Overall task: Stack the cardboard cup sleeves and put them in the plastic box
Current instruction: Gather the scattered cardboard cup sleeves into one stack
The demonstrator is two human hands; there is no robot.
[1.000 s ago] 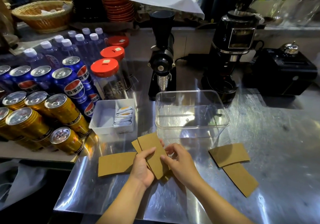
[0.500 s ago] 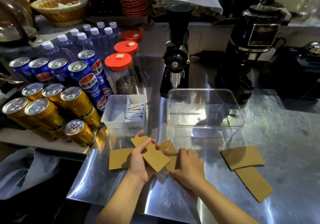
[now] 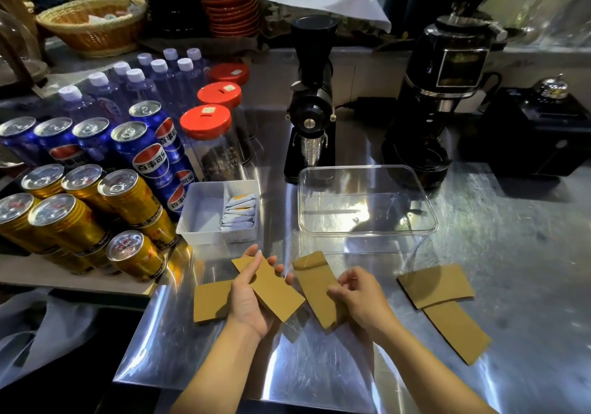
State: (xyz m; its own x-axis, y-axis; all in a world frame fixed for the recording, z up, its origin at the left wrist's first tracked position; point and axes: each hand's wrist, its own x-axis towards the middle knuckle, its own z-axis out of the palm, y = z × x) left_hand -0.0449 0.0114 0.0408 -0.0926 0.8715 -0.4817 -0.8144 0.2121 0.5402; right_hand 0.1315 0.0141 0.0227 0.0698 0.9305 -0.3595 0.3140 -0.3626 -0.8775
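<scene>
Apart now, my hands have split the sleeves: my left hand (image 3: 252, 298) grips one sleeve (image 3: 271, 289), fingers closed around it, and my right hand (image 3: 361, 301) pinches another sleeve (image 3: 315, 292). One loose sleeve (image 3: 211, 301) lies near the surface's left edge, two more sleeves (image 3: 436, 285) toward its right edge. Bare surface (image 3: 319, 372) runs along the near edge; the plastic box (image 3: 367, 231) stands open just beyond.

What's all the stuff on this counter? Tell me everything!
cup sleeves: five, brown; two held, three lying on the counter
plastic box: one, clear, empty, centre
white tray: one, holding sachets
blue cans: several, left
gold cans: several, front left
red-lidded jars: three, behind the tray
water bottles: several, back left
grinders: two, black, back
wicker basket: one, back left
left hand: holds a sleeve
right hand: holds a sleeve
</scene>
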